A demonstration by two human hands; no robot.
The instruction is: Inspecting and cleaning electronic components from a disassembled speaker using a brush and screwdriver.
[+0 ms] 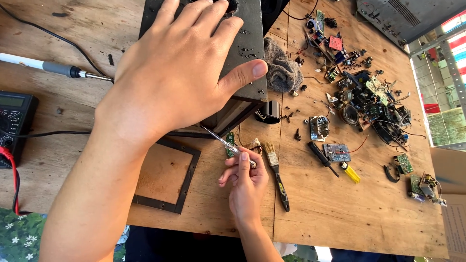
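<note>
Spread flat, the left hand (182, 73) is pressed on the dark metal casing (247, 43), while the right hand (246, 182) is pinched around a tester screwdriver (221, 140) aimed under the casing's edge; the separate frame panel (167, 174) is already off below the left hand, and the inside work appears unfinished.

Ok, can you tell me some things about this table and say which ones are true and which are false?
1. The left hand rests flat on the dark box. True.
2. The right hand holds a hammer. False: it holds a slim clear-handled screwdriver.
3. A paintbrush lies beside the right hand. True.
4. The grey cloth lies on the floor. False: it lies on the wooden table, beside the box.
</note>
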